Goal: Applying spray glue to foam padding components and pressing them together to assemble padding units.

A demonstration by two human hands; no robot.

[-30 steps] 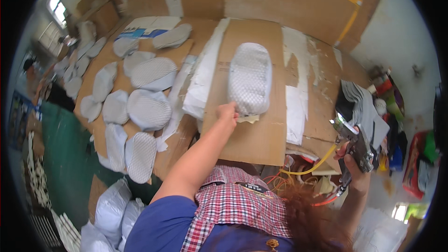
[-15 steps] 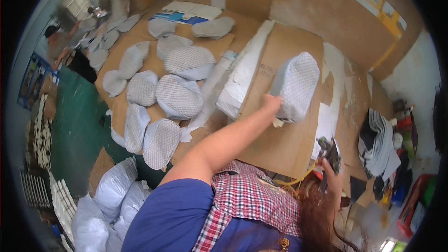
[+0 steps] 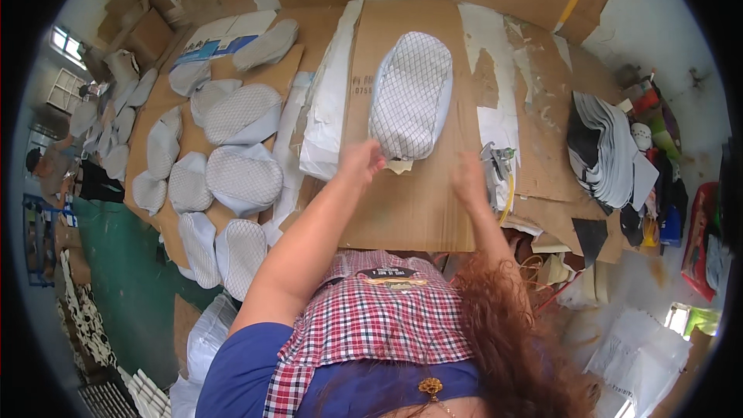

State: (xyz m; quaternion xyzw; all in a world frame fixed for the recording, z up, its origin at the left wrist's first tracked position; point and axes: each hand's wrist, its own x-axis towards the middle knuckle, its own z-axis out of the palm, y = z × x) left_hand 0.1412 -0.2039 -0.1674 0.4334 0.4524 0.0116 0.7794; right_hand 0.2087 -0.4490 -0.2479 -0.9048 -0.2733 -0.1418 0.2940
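An oblong padded piece with a pale diamond-patterned face and light blue sides lies lengthwise on the cardboard in front of me. At its near left corner is my left hand, fingers curled in against the edge. A small yellowish tab pokes out from under the near end. Right of the piece and apart from it, my right hand is smeared by motion, so its fingers cannot be read. Close beside that hand lies a metal hand tool with a yellow hose.
Several similar padded pieces cover the table's left side. A white-wrapped block borders the cardboard sheet. At the right stands a stack of grey-and-black sheets. White sacks sit low left; a co-worker is far left.
The padded piece, earlier held up by my left hand, now rests on the cardboard. My right hand has let go of the metal tool and moved toward the piece. The view has swung right.
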